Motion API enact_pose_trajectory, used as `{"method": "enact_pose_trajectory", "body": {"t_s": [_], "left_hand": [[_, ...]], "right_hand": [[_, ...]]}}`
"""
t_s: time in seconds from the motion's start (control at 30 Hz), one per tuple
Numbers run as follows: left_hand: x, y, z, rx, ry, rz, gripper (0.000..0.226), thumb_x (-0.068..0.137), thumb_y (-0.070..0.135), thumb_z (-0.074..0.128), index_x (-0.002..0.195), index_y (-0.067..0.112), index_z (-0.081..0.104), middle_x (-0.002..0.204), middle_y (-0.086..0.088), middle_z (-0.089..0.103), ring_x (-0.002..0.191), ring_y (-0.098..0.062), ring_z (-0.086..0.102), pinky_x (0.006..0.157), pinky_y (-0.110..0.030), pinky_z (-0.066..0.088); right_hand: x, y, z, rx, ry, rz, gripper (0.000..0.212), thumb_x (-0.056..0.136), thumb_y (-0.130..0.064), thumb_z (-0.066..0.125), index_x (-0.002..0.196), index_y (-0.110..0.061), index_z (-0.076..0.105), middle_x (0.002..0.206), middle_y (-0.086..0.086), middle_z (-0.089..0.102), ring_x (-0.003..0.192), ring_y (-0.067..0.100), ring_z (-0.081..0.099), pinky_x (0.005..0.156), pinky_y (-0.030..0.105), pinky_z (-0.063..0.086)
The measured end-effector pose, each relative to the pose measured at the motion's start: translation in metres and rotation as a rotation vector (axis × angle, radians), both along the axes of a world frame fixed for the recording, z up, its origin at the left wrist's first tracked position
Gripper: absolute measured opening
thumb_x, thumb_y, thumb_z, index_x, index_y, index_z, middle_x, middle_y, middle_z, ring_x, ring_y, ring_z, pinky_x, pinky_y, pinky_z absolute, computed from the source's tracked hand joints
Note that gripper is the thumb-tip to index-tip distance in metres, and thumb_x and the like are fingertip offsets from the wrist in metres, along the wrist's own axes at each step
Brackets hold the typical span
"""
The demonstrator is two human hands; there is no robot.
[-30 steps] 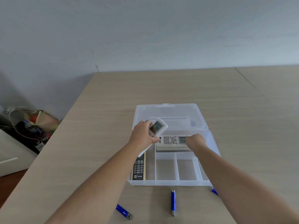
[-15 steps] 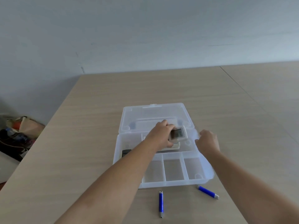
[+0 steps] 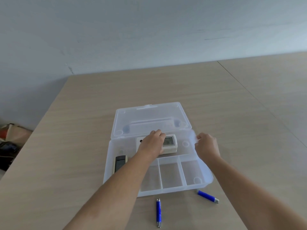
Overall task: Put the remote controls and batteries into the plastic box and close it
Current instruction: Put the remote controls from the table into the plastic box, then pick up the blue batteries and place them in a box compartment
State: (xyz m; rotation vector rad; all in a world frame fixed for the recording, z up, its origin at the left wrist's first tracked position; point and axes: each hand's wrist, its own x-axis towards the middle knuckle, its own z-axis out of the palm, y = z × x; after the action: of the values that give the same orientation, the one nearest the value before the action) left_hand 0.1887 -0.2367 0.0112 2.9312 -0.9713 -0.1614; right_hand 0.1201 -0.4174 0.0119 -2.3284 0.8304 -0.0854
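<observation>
Pale wood-grain bench (image 3: 166,90) against a plain grey-blue wall (image 3: 149,30); clutter on the floor (image 3: 10,143) at far left, blurred. Clear plastic box (image 3: 206,176) open, lid (image 3: 149,117) laid back. Left hand (image 3: 153,143) lies over stacked white remotes (image 3: 169,143) in the rear compartment, grip hidden. Dark remote (image 3: 119,163) partly behind the forearm. Right hand (image 3: 206,146) fingers curled at the box's right rim. Two blue batteries (image 3: 158,211) on the bench in front.

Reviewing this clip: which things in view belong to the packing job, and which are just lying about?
Part of the job:
- plastic box, lid open
- white remotes stacked in the box, left hand on them
- black remote in the box's left compartment
- two blue batteries on the table
- right hand at the box's right edge

Just lying about:
- clutter on the floor, left
</observation>
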Motion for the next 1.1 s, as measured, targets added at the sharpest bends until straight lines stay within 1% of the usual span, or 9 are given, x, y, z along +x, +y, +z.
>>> {"method": "enact_pose_trajectory", "body": {"t_s": [0.17,0.3,0.47,0.57,0.7,0.8,0.83,0.93,1.1], "left_hand": [[0.002,0.001,-0.003,0.053,-0.11,-0.013,0.035,0.085,0.026,0.063,0.116,0.01,0.058,0.122,-0.004,0.053,0.113,-0.024,0.049,0.098,-0.034,0.041],[0.002,0.001,-0.004,0.044,-0.098,0.048,0.039,0.086,0.031,0.064,0.121,0.015,0.055,0.12,-0.003,0.054,0.113,-0.024,0.049,0.09,-0.034,0.041],[-0.006,0.007,0.003,0.023,-0.063,0.041,0.056,0.086,0.043,0.06,0.133,0.017,0.045,0.127,-0.004,0.05,0.116,-0.024,0.049,0.092,-0.036,0.043],[-0.015,0.022,0.019,-0.118,-0.125,0.067,0.045,0.091,0.038,0.054,0.131,0.018,0.049,0.127,-0.002,0.052,0.116,-0.022,0.05,0.092,-0.035,0.043],[-0.037,0.053,0.043,-0.296,-0.193,0.157,0.027,0.093,0.028,0.048,0.114,0.017,0.06,0.114,0.002,0.06,0.108,-0.019,0.056,0.085,-0.032,0.045],[-0.062,0.085,0.053,-0.311,-0.228,0.277,0.019,0.092,0.024,0.045,0.097,0.018,0.061,0.091,0.003,0.068,0.086,-0.021,0.063,0.067,-0.03,0.043],[-0.073,0.098,0.054,-0.313,-0.235,0.332,0.017,0.091,0.025,0.045,0.092,0.018,0.061,0.082,0.002,0.068,0.077,-0.023,0.062,0.061,-0.028,0.04],[-0.107,0.137,0.047,-0.335,-0.267,0.502,0.016,0.088,0.028,0.051,0.078,0.017,0.058,0.061,0.003,0.055,0.058,-0.023,0.048,0.054,-0.024,0.031],[-0.159,0.194,0.013,-0.181,-0.134,0.826,0.036,0.09,0.043,0.045,0.065,0.017,0.046,0.063,0.001,0.054,0.062,-0.025,0.05,0.054,-0.027,0.03]], "right_hand": [[-0.001,0.0,0.0,0.012,0.01,0.01,0.023,0.08,0.006,0.043,0.093,0.003,0.062,0.083,0.014,0.059,0.082,0.038,0.063,0.07,0.043,0.056],[-0.002,0.0,0.0,0.021,0.01,0.021,0.023,0.084,0.004,0.043,0.098,0.001,0.061,0.091,0.015,0.061,0.083,0.036,0.062,0.07,0.041,0.054],[-0.016,0.008,0.001,-0.021,0.022,0.112,0.04,0.095,-0.018,0.05,0.133,-0.006,0.044,0.128,0.014,0.051,0.119,0.03,0.047,0.092,0.037,0.043],[-0.023,0.018,0.011,-0.111,-0.087,0.123,0.044,0.095,-0.025,0.049,0.136,-0.014,0.042,0.133,0.009,0.047,0.123,0.027,0.043,0.094,0.038,0.043],[-0.034,0.047,0.034,-0.1,-0.282,0.243,0.029,0.091,-0.02,0.052,0.12,-0.017,0.054,0.123,0.002,0.053,0.109,0.022,0.054,0.08,0.035,0.049],[-0.054,0.08,0.051,-0.06,-0.409,0.373,0.004,0.088,-0.015,0.055,0.091,-0.016,0.057,0.091,-0.002,0.059,0.08,0.017,0.057,0.07,0.03,0.047],[-0.063,0.092,0.054,-0.043,-0.413,0.419,0.005,0.087,-0.015,0.056,0.083,-0.017,0.054,0.077,-0.004,0.057,0.069,0.015,0.053,0.065,0.029,0.044],[-0.095,0.126,0.048,-0.032,-0.309,0.556,0.027,0.087,-0.022,0.056,0.062,-0.021,0.046,0.05,-0.009,0.045,0.049,0.011,0.042,0.053,0.028,0.039],[-0.133,0.154,0.007,-0.166,0.064,0.628,0.038,0.09,-0.033,0.046,0.056,-0.019,0.039,0.054,-0.001,0.047,0.052,0.017,0.045,0.047,0.027,0.036]]}}
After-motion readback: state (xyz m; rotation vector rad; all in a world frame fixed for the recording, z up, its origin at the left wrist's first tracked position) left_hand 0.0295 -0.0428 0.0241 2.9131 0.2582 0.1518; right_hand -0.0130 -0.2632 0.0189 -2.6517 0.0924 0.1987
